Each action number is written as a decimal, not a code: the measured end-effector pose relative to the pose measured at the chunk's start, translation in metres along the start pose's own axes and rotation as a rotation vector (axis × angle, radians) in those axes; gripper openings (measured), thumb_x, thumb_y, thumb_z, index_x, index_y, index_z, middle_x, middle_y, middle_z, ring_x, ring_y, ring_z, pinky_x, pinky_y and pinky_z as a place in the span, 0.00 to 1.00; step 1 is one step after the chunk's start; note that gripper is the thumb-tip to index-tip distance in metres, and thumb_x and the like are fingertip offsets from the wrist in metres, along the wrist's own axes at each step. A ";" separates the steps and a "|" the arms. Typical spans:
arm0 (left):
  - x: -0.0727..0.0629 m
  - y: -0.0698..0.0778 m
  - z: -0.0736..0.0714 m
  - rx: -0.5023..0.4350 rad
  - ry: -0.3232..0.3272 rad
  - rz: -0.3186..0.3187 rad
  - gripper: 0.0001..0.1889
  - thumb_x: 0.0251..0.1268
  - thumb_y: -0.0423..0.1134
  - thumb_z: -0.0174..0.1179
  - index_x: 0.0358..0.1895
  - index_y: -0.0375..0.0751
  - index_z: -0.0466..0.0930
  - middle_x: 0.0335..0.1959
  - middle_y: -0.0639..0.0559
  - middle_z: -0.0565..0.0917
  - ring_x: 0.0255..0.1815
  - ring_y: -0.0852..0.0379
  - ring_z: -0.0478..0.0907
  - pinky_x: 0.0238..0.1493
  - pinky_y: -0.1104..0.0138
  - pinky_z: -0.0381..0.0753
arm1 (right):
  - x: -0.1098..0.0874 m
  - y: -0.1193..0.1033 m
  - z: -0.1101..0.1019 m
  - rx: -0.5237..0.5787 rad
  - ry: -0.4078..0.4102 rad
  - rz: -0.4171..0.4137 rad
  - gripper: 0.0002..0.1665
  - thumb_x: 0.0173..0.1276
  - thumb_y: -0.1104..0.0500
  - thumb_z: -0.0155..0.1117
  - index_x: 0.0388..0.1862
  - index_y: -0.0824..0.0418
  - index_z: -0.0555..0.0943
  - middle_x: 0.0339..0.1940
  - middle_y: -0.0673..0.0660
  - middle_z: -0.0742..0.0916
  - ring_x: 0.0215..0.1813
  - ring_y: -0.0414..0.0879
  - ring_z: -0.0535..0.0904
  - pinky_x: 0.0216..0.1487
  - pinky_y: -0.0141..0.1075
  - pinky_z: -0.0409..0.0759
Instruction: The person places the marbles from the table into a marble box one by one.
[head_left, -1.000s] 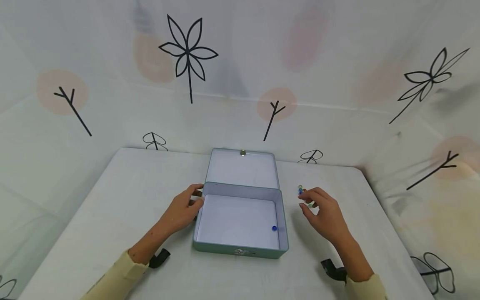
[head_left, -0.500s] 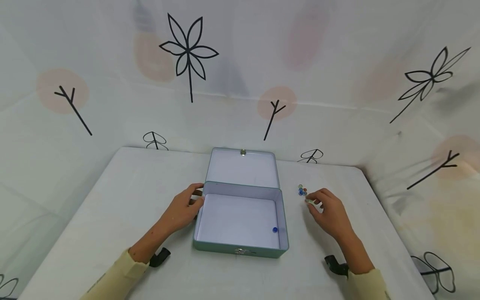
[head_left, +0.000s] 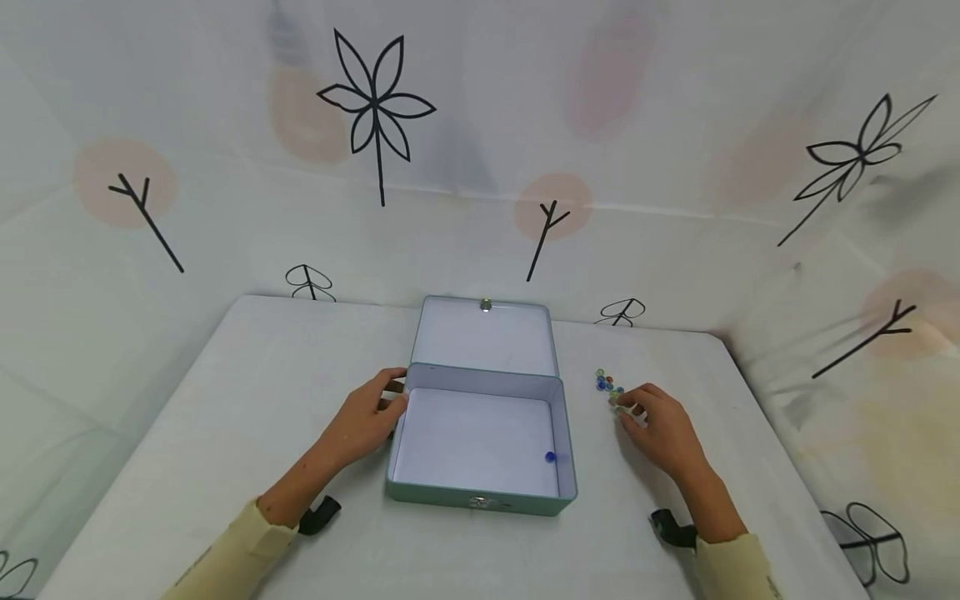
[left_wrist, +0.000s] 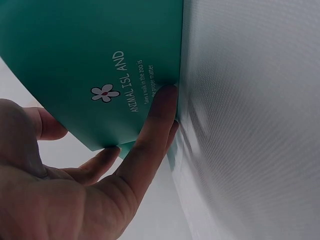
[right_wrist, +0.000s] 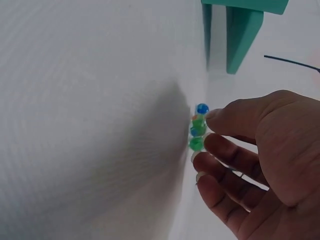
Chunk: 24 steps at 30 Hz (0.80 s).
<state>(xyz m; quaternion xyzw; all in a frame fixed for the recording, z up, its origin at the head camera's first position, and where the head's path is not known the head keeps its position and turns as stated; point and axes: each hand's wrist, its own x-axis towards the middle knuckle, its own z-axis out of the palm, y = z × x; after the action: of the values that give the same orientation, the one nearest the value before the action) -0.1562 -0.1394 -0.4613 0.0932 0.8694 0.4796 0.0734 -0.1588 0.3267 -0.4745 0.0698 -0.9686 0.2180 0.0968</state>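
Note:
An open green tin box (head_left: 480,502) with a white inside stands at the middle of the table. One blue marble (head_left: 550,457) lies in it near the right wall. My left hand (head_left: 365,421) holds the box's left side: the thumb is at the rim, and a long finger presses the outer wall in the left wrist view. Several glass marbles (head_left: 604,382), blue, green and orange-red, lie clustered to the right of the box. My right hand (head_left: 660,429) is bent over their near end. In the right wrist view a gap shows between thumb and index finger, with green marbles (right_wrist: 196,143) right by the fingertips.
The box lid (head_left: 483,337), with a metal catch (head_left: 486,306) on its edge, lies folded back behind the box. A white cloth covers the table (head_left: 285,358). A patterned fabric backdrop (head_left: 465,133) rises behind and at both sides.
My right hand has drawn back a little to the right from over the marbles, so more of them show, spread toward its fingertips. The left hand and the box have stayed put.

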 end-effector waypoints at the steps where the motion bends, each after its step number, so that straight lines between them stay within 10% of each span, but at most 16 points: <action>1: 0.000 0.000 0.000 -0.001 -0.001 0.001 0.27 0.85 0.45 0.51 0.81 0.44 0.65 0.71 0.38 0.78 0.65 0.40 0.83 0.60 0.49 0.86 | 0.000 0.001 0.001 -0.002 -0.011 0.007 0.11 0.65 0.70 0.74 0.46 0.66 0.89 0.45 0.60 0.87 0.43 0.54 0.83 0.43 0.50 0.84; 24: 0.000 0.000 0.000 -0.002 0.001 0.006 0.27 0.85 0.45 0.51 0.80 0.44 0.65 0.70 0.38 0.78 0.64 0.40 0.83 0.60 0.48 0.85 | 0.001 0.004 0.006 -0.003 -0.067 0.012 0.10 0.64 0.70 0.75 0.43 0.65 0.88 0.39 0.56 0.85 0.41 0.51 0.81 0.45 0.49 0.84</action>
<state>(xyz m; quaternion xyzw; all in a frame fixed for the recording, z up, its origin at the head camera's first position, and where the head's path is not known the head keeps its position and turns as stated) -0.1561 -0.1396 -0.4615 0.0956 0.8688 0.4805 0.0717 -0.1613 0.3281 -0.4809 0.0710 -0.9720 0.2147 0.0631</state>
